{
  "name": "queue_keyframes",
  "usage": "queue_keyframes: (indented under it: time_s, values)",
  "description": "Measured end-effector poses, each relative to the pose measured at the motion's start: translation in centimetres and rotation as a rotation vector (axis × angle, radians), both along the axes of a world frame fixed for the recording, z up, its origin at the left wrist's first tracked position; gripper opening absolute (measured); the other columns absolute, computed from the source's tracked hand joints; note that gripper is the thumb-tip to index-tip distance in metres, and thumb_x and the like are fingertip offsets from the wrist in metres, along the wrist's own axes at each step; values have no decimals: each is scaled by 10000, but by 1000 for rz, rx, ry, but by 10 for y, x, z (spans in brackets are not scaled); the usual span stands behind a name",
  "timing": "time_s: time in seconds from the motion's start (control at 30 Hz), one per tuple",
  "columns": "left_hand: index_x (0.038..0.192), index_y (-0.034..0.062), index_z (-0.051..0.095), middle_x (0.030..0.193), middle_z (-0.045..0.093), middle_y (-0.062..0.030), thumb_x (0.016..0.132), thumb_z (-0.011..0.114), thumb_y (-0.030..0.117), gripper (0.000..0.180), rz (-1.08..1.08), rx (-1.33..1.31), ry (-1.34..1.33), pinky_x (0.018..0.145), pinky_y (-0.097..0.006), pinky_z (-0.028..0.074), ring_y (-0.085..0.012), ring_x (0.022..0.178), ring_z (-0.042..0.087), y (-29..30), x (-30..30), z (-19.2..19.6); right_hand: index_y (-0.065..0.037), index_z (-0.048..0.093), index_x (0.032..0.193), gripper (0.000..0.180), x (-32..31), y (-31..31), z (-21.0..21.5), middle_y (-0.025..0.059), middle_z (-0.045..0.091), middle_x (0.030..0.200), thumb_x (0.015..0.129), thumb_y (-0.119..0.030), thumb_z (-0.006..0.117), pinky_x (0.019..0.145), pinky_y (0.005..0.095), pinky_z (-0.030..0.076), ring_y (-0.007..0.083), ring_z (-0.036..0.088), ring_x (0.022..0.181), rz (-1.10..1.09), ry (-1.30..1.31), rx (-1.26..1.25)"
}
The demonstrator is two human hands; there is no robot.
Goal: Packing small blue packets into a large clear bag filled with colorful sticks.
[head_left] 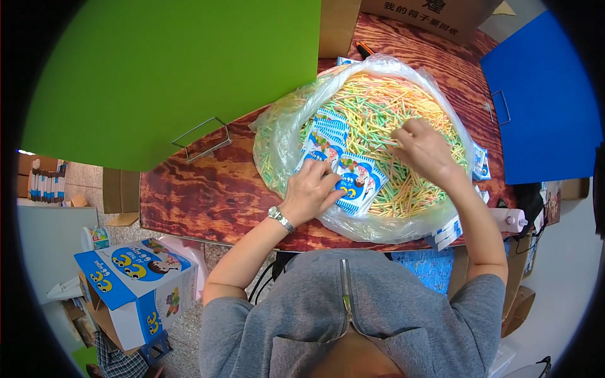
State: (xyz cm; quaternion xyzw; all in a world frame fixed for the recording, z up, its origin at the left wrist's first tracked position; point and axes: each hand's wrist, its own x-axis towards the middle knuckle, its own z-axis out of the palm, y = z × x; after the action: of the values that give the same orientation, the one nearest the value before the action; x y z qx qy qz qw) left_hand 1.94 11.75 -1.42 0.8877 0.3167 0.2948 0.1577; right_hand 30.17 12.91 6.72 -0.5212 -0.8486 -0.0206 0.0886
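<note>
A large clear plastic bag lies rolled open on the table, full of thin pastel sticks in green, yellow and pink. Flat blue-and-white printed packets lie on the sticks at the left and front, some fanned in a row. With a metal watch at its wrist, my left hand grips a packet at its edge, fingers curled and thumb toward the right. Over the middle of the sticks hovers my right hand, its fingers pinched together; what they hold, if anything, is hidden.
A green panel with a wire handle stands at the left, a blue panel at the right. Cardboard boxes stand behind the bag. A pink bottle is near the right edge. A printed carton sits low at the left.
</note>
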Motion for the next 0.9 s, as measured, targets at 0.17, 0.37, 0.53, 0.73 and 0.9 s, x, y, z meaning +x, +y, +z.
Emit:
queue_keyframes:
  time_s: [0.17,0.37,0.53,0.73,0.9]
  values:
    - [935,104,654,921,560,-47,728,769,219,263,-2,13,1,673,-355,499,-259,881,549,3,11,-4,-79,620,884,297,-42,-3,-27,108,591,824,782,-335,732,627,410,506,297,621,776,4,71,-158]
    - [1020,64,651,996,582,-78,754,758,215,324,68,12,-127,714,-370,502,-276,911,553,5,16,3,-85,630,914,198,-31,-8,-26,101,619,799,812,-248,674,597,399,518,278,645,792,49,-1,-80]
    - [1106,34,639,1043,605,-114,780,747,218,390,113,-22,-217,775,-376,494,-302,954,566,9,26,14,-143,673,1082,301,-32,-16,-4,62,652,861,785,-175,707,617,367,518,240,647,773,75,53,220]
    - [945,10,690,769,618,-41,905,639,141,146,-148,-800,-390,745,-297,455,-132,817,584,20,33,33,-58,682,902,99,-33,-15,20,72,637,747,830,-119,713,579,321,490,201,640,675,53,683,-207]
    - [821,-1,686,753,658,25,902,665,125,151,-118,-943,-431,609,-194,451,-6,711,550,26,37,23,-17,657,862,109,-35,-6,30,95,630,734,858,-119,696,554,308,471,207,627,621,72,674,-211]
